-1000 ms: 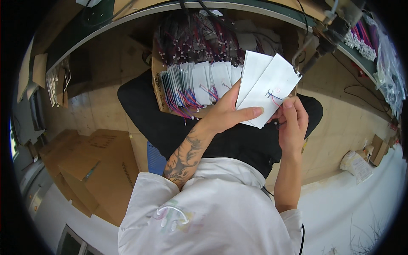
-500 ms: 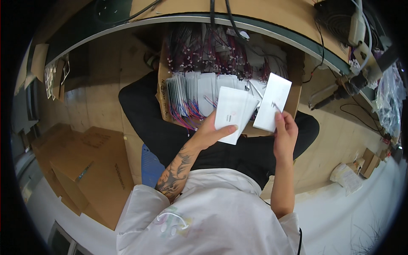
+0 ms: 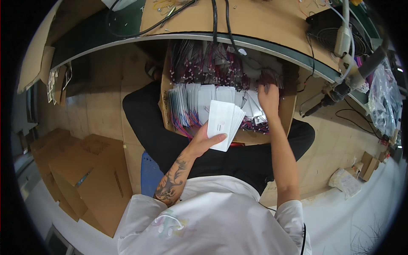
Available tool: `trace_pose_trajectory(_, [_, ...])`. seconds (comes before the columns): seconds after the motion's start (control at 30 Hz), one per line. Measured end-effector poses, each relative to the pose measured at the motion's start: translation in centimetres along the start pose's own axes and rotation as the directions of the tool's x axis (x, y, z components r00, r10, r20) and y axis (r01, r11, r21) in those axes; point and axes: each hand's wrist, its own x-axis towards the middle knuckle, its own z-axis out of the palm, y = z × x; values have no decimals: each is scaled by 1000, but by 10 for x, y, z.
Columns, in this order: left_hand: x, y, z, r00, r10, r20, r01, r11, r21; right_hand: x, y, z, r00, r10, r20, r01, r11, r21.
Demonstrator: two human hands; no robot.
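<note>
A fanned stack of white flat rectangular panels is gripped in my left hand, thumb on the top face. It is held over the near edge of an open cardboard box. My right hand reaches into the right side of this box, with its fingers down beside a dark reddish bundle of wires. The fingertips are partly hidden there, and whether they grip anything does not show. Left of it in the box stands a row of similar white panels with red and blue wires. Behind them lie more wires with small white connectors.
A workbench with black cables crosses above the box's far side. A metal arm-like tool juts in at the right, near a black fan and clear plastic bags. Folded cardboard stands on the floor at left.
My right hand has moved up and away into the box, and the single white panel it held no longer shows in it. The left hand's stack shifted slightly left and down.
</note>
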Motion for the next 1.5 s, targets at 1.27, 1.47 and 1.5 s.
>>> trace_pose_trajectory(1.27, [-8,3,68,800,-177,573,9,959,285,-185,-31,-148,813,302,497,-582,422,695])
trace_pose_trajectory(1.47, [-9,29,76,717,-350,603,128,916,380,-178,-14,-131,634,132,762,-745,-158,648])
trace_pose_trajectory(1.5, [-8,33,80,664,-380,645,115,903,414,-165,-19,-127,560,97,823,-818,-97,567])
